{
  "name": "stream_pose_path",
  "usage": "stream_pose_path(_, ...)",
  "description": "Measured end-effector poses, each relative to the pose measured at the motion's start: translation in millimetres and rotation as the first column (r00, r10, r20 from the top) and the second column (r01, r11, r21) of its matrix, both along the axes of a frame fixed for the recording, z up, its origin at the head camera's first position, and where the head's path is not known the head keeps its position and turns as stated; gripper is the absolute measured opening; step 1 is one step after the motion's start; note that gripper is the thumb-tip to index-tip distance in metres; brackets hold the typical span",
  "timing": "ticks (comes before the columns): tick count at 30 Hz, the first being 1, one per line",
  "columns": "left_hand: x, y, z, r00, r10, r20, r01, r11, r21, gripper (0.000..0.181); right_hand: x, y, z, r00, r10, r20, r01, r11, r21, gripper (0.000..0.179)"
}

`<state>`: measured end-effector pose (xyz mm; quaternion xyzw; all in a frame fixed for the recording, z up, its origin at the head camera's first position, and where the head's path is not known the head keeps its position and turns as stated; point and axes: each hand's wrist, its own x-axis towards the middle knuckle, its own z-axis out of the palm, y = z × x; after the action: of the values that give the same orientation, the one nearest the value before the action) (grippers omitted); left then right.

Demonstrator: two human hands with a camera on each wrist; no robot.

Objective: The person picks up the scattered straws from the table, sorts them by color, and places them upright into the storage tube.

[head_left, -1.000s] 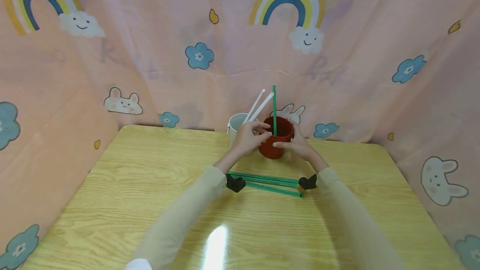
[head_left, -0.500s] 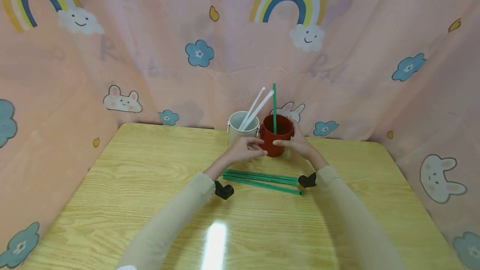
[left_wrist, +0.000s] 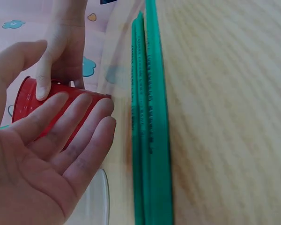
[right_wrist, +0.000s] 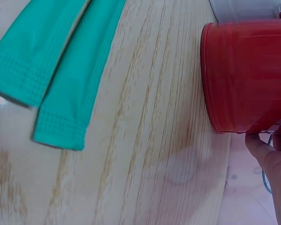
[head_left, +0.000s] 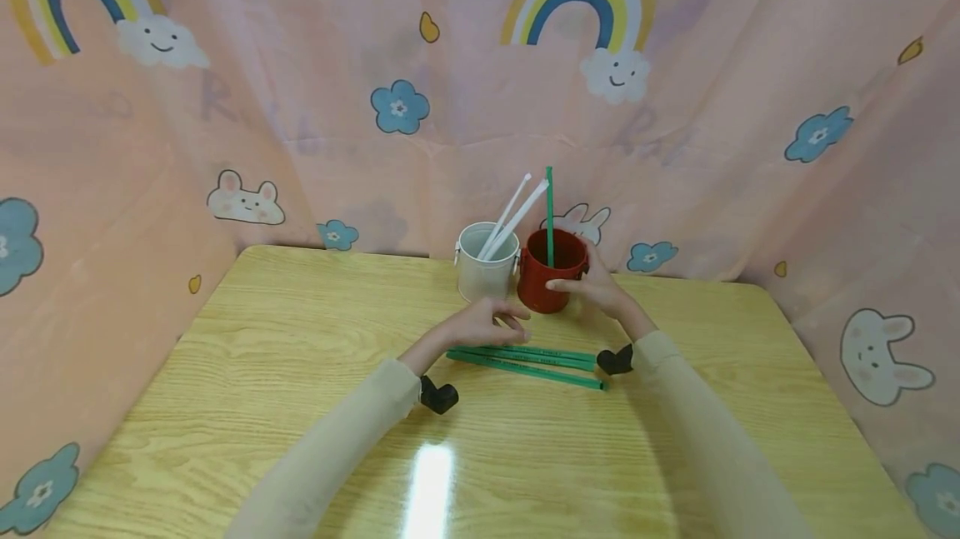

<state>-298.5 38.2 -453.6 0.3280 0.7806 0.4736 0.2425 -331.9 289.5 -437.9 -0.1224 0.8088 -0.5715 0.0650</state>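
Observation:
My right hand (head_left: 600, 285) grips the red pail (head_left: 538, 289) from its right side, thumb along the front. One green-wrapped straw (head_left: 550, 206) stands upright in that pail. Empty and with its fingers loosely extended, my left hand (head_left: 489, 322) hovers at the far edge of the green-wrapped straws (head_left: 555, 375) lying side by side on the table. In the left wrist view its palm and spread fingers (left_wrist: 84, 159) show beside these straws (left_wrist: 154, 140). The right wrist view shows the pail's side (right_wrist: 248, 75) and the flat ends of two green wrappers (right_wrist: 61, 122).
Left of the red pail, close against it, stands a white pail (head_left: 480, 279) with white-wrapped straws (head_left: 525, 210) leaning in it. A pink patterned curtain (head_left: 337, 164) hangs behind the wooden table (head_left: 300, 322), along its back edge.
My left hand has come away from the red pail's rim, down and toward me, to the lying green straws. My right hand keeps its hold on the red pail.

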Motion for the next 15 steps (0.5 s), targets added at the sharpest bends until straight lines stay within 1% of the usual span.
stream_pose_path(2, 2.1, -1.3, -1.5, 0.999, -0.032, -0.014, 0.031, 0.999, -0.020, 0.044, -0.5, 0.1, 0.5, 1.000, 0.003, 0.000, -0.003, 1.000, -0.001, 0.090)
stream_pose_path(4, 3.0, -2.3, -4.2, 0.997, -0.070, -0.015, 0.069, 0.997, -0.033, 0.043, -1.1, 0.4, 0.6, 1.000, 0.003, 0.002, -0.003, 1.000, -0.001, 0.090)
stream_pose_path(6, 4.2, -3.1, -6.3, 0.995, -0.101, -0.002, 0.100, 0.994, -0.038, 0.043, -1.2, 0.2, 0.5, 1.000, 0.003, 0.003, -0.003, 1.000, 0.010, 0.090)
stream_pose_path(9, 4.9, -2.5, -10.0, 0.991, -0.137, -0.002, 0.137, 0.990, -0.040, 0.044, -7.1, 3.3, -7.5, 1.000, 0.004, 0.002, -0.004, 1.000, 0.005, 0.091)
stream_pose_path(13, 6.2, -0.4, -12.5, 0.988, -0.156, -0.012, 0.155, 0.986, -0.067, 0.044, -15.9, 8.2, -20.6, 1.000, -0.006, -0.001, 0.006, 1.000, -0.002, 0.091)
stream_pose_path(15, 6.8, 0.8, -13.0, 0.987, -0.157, -0.019, 0.154, 0.984, -0.089, 0.044, -16.8, 8.8, -22.8, 1.000, -0.010, -0.010, 0.010, 1.000, 0.009, 0.091)
